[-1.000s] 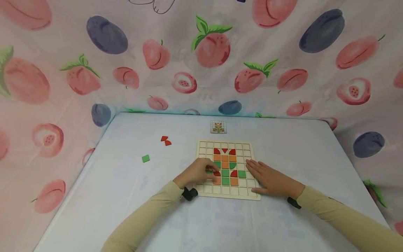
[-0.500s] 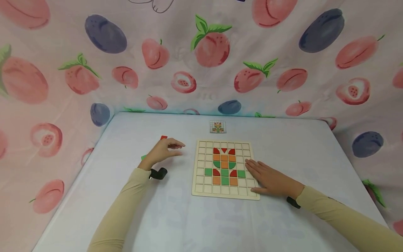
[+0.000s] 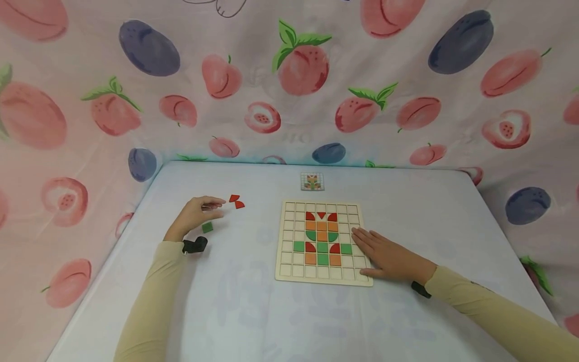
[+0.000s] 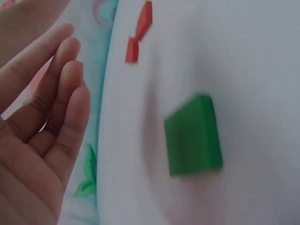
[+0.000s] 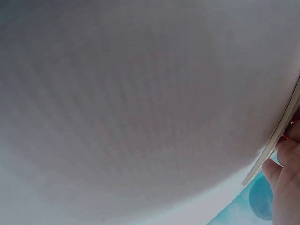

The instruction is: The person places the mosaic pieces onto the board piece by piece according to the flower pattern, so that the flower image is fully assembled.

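Note:
My left hand [image 3: 194,217] hovers over the left of the table with fingers relaxed and nothing held. Just beneath and beside it lies a green square tile [image 3: 207,227], which looks thick and close in the left wrist view. Two red quarter-round tiles [image 3: 239,204] lie a little beyond the fingertips, their corners touching. My right hand [image 3: 391,256] rests flat on the right edge of the wooden grid board [image 3: 289,272]. Red, orange and green tiles fill several of the board's middle squares in a flower-like pattern. In the right wrist view only part of the hand and the board's edge show.
A small pattern card [image 3: 312,181] with a coloured grid picture lies behind the board. The table [image 3: 253,311] has a white cloth over it. A fruit-printed curtain [image 3: 298,136] rises along the back and sides.
My left hand has left the board and moved left to the green tile. A green square tile now shows uncovered at the board's left. My right hand has stayed put.

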Available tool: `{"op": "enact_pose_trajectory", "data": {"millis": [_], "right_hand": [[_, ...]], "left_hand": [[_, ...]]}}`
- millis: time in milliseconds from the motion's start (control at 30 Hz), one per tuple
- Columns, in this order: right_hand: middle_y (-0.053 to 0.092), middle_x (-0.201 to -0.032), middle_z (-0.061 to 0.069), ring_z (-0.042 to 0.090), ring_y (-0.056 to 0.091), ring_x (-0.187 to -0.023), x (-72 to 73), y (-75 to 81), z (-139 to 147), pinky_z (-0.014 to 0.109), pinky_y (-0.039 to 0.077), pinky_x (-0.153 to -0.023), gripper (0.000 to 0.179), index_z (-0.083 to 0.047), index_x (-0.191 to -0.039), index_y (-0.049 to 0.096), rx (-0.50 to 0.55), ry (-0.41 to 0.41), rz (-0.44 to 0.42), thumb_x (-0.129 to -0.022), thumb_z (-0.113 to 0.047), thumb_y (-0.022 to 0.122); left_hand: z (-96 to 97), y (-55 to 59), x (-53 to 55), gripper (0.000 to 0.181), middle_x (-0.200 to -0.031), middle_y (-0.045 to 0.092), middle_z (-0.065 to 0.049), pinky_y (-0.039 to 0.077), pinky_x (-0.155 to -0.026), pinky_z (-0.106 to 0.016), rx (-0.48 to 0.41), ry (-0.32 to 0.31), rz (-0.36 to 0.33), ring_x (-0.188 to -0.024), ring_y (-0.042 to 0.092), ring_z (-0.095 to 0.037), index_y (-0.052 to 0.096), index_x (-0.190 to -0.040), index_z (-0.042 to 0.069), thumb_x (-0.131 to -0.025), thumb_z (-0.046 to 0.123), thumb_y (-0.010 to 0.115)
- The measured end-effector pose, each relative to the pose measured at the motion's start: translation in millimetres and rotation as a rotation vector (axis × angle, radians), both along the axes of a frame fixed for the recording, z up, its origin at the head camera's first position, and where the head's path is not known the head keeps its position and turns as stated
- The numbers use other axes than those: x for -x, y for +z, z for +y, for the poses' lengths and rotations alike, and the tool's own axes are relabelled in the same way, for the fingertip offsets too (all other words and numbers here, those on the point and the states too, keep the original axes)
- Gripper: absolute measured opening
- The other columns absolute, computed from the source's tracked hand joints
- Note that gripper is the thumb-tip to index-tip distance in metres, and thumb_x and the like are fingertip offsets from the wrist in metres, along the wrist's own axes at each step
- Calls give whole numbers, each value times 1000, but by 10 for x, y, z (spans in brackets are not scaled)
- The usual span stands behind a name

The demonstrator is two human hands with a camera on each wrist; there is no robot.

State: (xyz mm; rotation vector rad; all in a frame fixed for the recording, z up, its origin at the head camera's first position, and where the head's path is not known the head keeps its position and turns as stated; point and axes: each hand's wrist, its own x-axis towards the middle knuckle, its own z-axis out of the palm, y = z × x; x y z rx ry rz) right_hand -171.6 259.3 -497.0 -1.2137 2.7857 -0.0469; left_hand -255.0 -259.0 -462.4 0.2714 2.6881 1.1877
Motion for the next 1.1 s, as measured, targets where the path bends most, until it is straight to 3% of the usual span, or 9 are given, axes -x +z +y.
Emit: {"op": "enact_pose_trajectory", "data": {"millis": [100,167,267,367,467,533,600,733,1100], "right_hand": [[25,-155,14,30,27,-142,5,-4,2,16,-13,-113,86,-1,-147,27,15,16,24,-89,-64,43],[26,-154,14,30,27,-141,9,-7,4,16,-12,-113,86,-1,-146,28,9,17,40,-89,-64,42],[25,-155,13,29,27,-142,11,-3,2,28,5,-119,87,-2,-147,28,-3,15,48,-89,-65,41],[26,-154,13,29,27,-141,10,1,-6,41,26,-114,87,-2,-146,28,-4,17,49,-89,-65,42],[27,-154,14,31,28,-141,8,3,-10,44,30,-111,87,-1,-146,29,-4,19,49,-89,-65,43],[26,-154,14,30,28,-141,5,5,-10,39,24,-115,87,-2,-146,29,-5,8,34,-88,-65,43],[25,-155,13,29,26,-142,4,6,-10,30,11,-119,87,-2,-147,28,-7,-5,11,-89,-65,43],[20,-157,11,28,21,-144,12,3,-10,14,-17,-110,87,-4,-148,24,-20,-25,-38,-89,-65,43],[17,-158,10,27,19,-145,15,8,-13,13,-20,-108,88,-4,-149,21,-35,-31,-62,-89,-64,42]], "left_hand": [[-108,-74,-16,43,-121,63,-16,45,-97,-46,18,6,-36,-109,58,-30,62,-122,7,-82,20,73],[-166,-120,-38,45,-122,63,-15,45,-98,-46,33,12,-48,-111,58,-31,63,-122,7,-80,20,74],[-241,-187,-80,46,-123,63,-15,44,-98,-46,55,24,-52,-113,58,-31,63,-121,8,-79,21,76],[-307,-248,-125,47,-122,64,-14,44,-98,-45,69,35,-59,-112,58,-31,64,-119,8,-77,22,78],[-366,-295,-160,46,-120,64,-15,45,-97,-45,88,29,-48,-110,59,-30,64,-119,6,-76,19,78],[-395,-313,-177,44,-117,65,-15,46,-95,-44,107,27,-30,-107,59,-29,65,-117,6,-76,17,78],[-416,-318,-191,42,-114,65,-16,47,-93,-44,123,14,-8,-104,59,-28,66,-115,5,-76,15,77],[-442,-304,-203,37,-109,66,-15,48,-91,-43,151,6,10,-99,58,-25,69,-110,5,-75,14,78],[-454,-255,-199,28,-96,67,-11,48,-82,-35,192,7,15,-87,57,-17,71,-104,4,-78,14,75]]}}
